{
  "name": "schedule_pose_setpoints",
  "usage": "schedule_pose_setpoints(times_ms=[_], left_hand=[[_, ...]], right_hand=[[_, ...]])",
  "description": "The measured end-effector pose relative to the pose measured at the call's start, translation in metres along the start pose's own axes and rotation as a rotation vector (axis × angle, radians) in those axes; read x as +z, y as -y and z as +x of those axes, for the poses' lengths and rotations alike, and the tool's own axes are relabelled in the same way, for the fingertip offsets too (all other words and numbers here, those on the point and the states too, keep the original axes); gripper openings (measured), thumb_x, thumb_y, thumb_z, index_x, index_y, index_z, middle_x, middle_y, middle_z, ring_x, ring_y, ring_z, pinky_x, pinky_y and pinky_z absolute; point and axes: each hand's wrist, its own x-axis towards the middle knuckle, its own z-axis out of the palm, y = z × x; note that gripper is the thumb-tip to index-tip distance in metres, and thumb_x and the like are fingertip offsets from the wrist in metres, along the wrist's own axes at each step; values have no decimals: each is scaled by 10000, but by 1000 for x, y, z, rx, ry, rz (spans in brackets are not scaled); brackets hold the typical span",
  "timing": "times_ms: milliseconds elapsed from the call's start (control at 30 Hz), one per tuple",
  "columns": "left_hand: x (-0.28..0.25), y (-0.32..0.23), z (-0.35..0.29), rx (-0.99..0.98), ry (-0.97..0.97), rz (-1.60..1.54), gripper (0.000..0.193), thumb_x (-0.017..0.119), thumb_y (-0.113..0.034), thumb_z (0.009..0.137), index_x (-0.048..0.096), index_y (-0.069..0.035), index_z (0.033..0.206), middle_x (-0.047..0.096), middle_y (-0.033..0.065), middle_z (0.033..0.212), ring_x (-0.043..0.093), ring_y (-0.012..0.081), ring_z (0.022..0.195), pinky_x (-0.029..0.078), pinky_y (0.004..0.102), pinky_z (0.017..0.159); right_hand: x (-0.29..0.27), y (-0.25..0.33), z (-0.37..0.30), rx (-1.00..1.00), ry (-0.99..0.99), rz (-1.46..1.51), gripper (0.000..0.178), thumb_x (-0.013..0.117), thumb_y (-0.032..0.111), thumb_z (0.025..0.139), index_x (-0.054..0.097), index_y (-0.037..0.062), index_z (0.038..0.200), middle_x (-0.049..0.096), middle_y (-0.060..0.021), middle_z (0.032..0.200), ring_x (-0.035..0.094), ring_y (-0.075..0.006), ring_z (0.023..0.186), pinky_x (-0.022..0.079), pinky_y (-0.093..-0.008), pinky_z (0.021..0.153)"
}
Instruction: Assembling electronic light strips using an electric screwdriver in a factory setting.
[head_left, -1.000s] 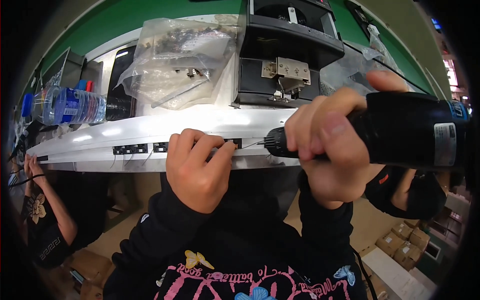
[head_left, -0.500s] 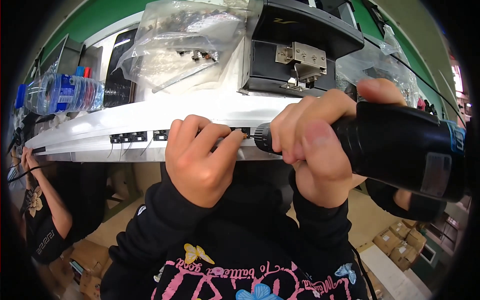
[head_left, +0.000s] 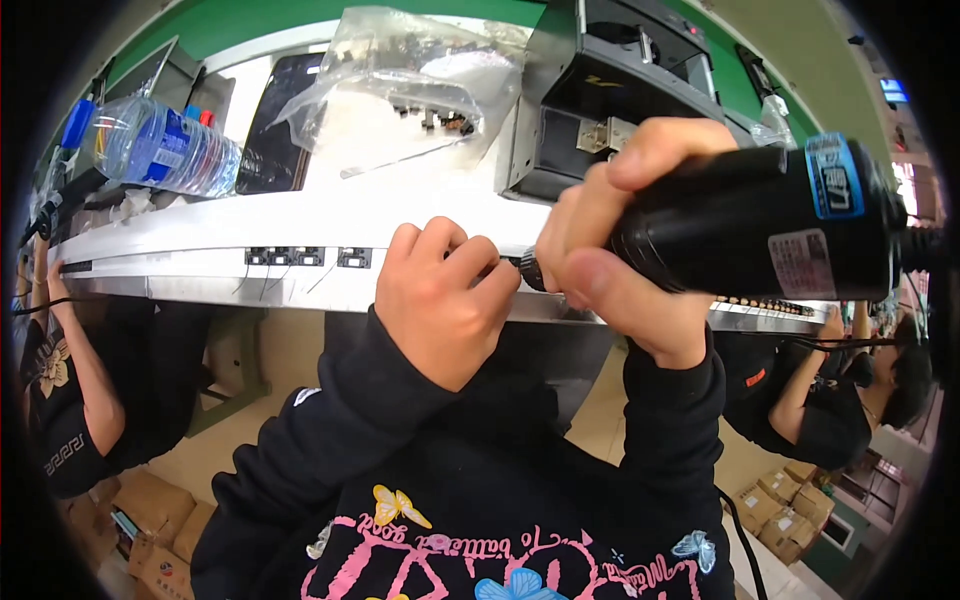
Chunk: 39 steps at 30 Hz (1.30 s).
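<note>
My right hand [head_left: 650, 280] is wrapped round a thick black electric screwdriver [head_left: 725, 225], held nearly level with its tip end pointing left. My left hand [head_left: 440, 300] is closed at the bench's front edge, thumb side against the screwdriver's ribbed nose [head_left: 530, 268]. Whatever lies between its fingertips is hidden, as is the driver's bit. To the left of that hand, several small black parts with thin wires [head_left: 307, 257] sit in a row along a long white strip [head_left: 190, 262].
Behind my hands lie a clear plastic bag [head_left: 370, 85] with small parts and a dark box-shaped machine [head_left: 545, 150]. A water bottle [head_left: 165, 150] and a black flat panel [head_left: 275, 130] are at the left. Other people's arms [head_left: 80, 340] reach the bench on both sides.
The screwdriver's rear end has risen, and its nose now meets my left fingers. The whole view has shifted, so bench items appear further right. Both hands keep their closed grip.
</note>
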Motion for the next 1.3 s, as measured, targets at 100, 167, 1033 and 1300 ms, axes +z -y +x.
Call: schedule_pose_setpoints(times_ms=[100,167,1033,1300], left_hand=[[2,-1,1,15,12,35,135,674,-75,659,659,-94,792,555,-6,785,518,218,782,379,364,689],[3,-6,2,-2,73,51,217,750,-44,652,693,-84,857,609,-10,828,550,222,795,386,374,679],[-11,-2,-6,-7,-8,3,329,700,34,675,717,13,1003,644,74,873,581,254,821,437,372,704],[-10,-1,-12,-13,-12,-24,327,695,48,680,711,20,1006,660,77,886,581,252,817,438,375,713]], right_hand=[[-4,5,1,71,-155,-69,569,611,-62,787,384,27,1301,501,-65,627,471,-178,471,467,-355,512],[-1,4,-7,89,-296,-40,544,603,-24,799,388,27,1297,501,-67,629,471,-174,471,470,-357,505],[-24,7,48,-179,-533,-199,485,633,-22,861,460,-96,1308,528,-36,620,506,-124,464,463,-306,472],[-23,35,27,-252,-618,-309,598,557,41,857,349,-25,1413,506,-57,666,482,-139,495,461,-330,469]])
